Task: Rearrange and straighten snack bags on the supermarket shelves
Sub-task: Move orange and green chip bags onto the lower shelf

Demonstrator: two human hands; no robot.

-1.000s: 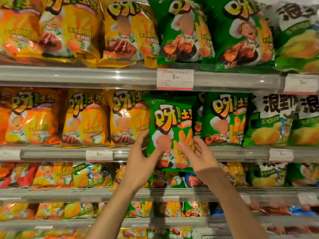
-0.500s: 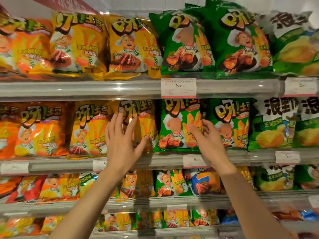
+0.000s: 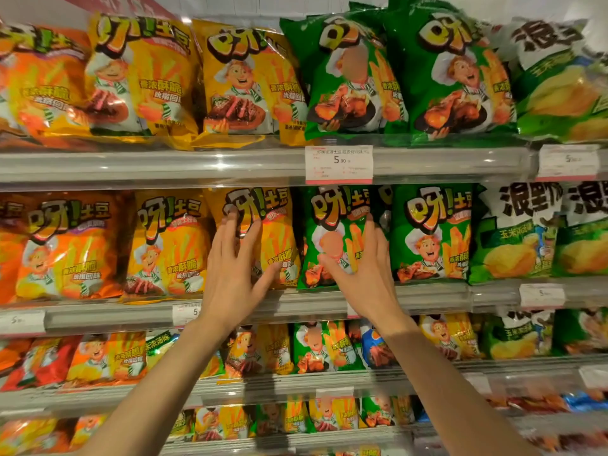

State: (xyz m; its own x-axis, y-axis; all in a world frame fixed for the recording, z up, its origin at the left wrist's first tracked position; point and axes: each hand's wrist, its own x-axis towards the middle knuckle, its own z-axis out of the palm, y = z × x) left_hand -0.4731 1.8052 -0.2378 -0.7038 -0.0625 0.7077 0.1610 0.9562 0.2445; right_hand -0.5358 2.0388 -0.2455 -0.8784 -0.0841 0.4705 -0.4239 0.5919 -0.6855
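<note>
On the middle shelf point(image 3: 296, 299), the left hand point(image 3: 235, 274) lies spread flat on a glossy yellow snack bag point(image 3: 279, 238), the right hand point(image 3: 362, 274) likewise on a glossy green snack bag point(image 3: 332, 218), neither gripping.

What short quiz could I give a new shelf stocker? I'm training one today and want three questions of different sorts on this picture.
1. True or false: the left hand lies on a glossy yellow crisp bag.
2. Which bag does the right hand touch? A) glossy green crisp bag B) orange bag C) white bag
3. Fill in: the white price tag above the hands reads ___.

Key: 1 true; 2 A; 3 5.90
</note>
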